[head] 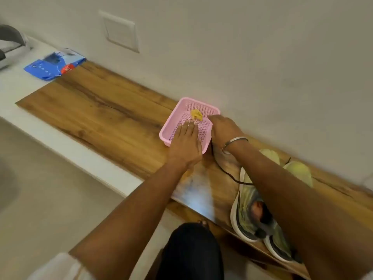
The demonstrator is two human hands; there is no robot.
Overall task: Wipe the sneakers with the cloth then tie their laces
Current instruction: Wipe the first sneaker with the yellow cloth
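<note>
We are reaching both hands into the pink basket [171, 130] on the wooden desk [105, 110], where the yellow cloth [196, 114] is lying crumpled on the mesh floor. Our left hand [186, 142] is lying flat, its grip wide, fingers straight over the near edge of the basket, with the cloth just beyond its fingertips. Our right hand [224, 129] is resting at the basket's right rim with fingers bent downward; whether its grip is holding anything we cannot tell. The cloth is looking small, soft and very light, so we are judging that a simple pinch on its bunched top will lift it, and it will drape and fold rather than keep shape. The basket is looking light too and may be sliding if pushed. The sneakers [260, 201] are sitting behind our right wrist, toward us, partly hidden by the forearm, a loose dark lace [228, 172] trailing between them and the basket.
</note>
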